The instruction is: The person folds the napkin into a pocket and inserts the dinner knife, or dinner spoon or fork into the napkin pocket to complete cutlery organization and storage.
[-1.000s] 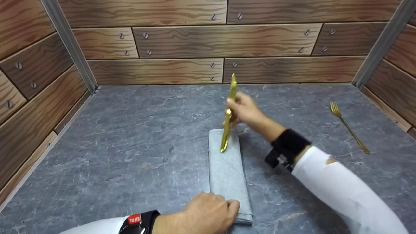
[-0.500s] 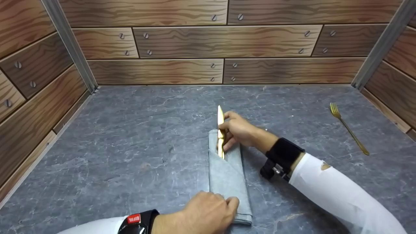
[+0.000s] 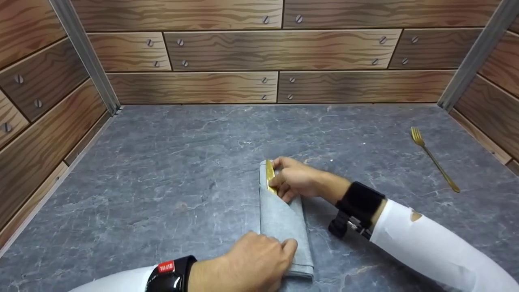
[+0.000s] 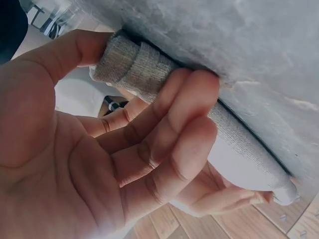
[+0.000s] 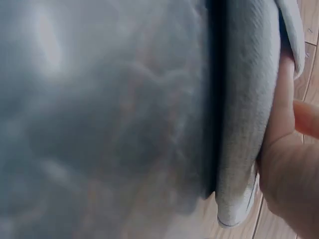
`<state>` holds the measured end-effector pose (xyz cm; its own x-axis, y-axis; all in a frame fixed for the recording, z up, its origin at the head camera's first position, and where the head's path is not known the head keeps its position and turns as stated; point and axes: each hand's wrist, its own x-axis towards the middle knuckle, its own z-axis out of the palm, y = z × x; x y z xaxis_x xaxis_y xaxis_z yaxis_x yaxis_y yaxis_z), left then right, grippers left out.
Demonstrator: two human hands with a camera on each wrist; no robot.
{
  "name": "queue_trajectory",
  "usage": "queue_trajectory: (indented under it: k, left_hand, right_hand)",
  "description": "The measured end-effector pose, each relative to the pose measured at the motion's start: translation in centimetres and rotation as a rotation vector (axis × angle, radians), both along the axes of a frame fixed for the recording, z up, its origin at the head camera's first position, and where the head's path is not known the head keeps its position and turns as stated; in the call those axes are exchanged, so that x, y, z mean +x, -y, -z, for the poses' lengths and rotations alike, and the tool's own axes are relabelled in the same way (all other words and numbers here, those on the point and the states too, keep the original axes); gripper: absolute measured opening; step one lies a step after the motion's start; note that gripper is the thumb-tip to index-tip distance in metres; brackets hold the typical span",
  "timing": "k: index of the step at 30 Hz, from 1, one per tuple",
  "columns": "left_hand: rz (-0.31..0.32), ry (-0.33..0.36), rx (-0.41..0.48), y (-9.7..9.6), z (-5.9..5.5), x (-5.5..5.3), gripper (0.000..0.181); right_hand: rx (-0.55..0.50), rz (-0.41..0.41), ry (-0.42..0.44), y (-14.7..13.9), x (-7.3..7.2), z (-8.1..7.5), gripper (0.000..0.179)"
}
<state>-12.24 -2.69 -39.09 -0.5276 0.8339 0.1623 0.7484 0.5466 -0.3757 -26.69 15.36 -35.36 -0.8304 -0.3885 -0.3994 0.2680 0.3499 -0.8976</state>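
Observation:
A folded grey-blue cloth napkin (image 3: 279, 221) lies lengthwise on the table, a slanted pocket opening near its far end. My right hand (image 3: 298, 178) pinches a gold table knife (image 3: 270, 172) at that opening. The blade end shows above the slanted edge; the lower part is hidden inside the fold. In the right wrist view a finger reaches under the napkin's upper layer (image 5: 289, 30). My left hand (image 3: 259, 259) holds the napkin's near end, and the left wrist view shows thumb and fingers around the folded end (image 4: 137, 64).
A gold fork (image 3: 436, 160) lies on the grey marbled table (image 3: 162, 182) at the right, tines pointing away. Wood-patterned walls (image 3: 279, 48) enclose the table at the back and both sides.
My right hand has brought the knife down and toward me, and its lower end has slid into the napkin's pocket. The left hand stays at the near end. The fork has not moved.

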Motion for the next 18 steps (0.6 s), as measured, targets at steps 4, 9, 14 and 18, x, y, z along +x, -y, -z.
queue_trajectory:
  k: [4, 9, 14, 18]
  left_hand:
    - [0.016, 0.01, -0.028, 0.0, -0.4, -0.3, 0.034]
    - [0.022, 0.019, -0.049, 0.1, -0.6, -0.2, 0.029]
    - [0.032, 0.029, -0.063, 0.0, -0.8, -0.3, 0.027]
    - [0.038, 0.038, -0.06, 0.0, -0.8, -0.4, 0.027]
  right_hand:
    - [0.134, -0.036, -0.113, -0.2, -0.3, -0.3, 0.012]
    - [0.286, -0.108, -0.183, -0.6, -1.1, -0.7, 0.021]
    - [0.319, -0.068, -0.226, -0.4, -2.2, -0.9, 0.029]
    - [0.291, -0.024, -0.195, 0.2, -2.8, -0.8, 0.027]
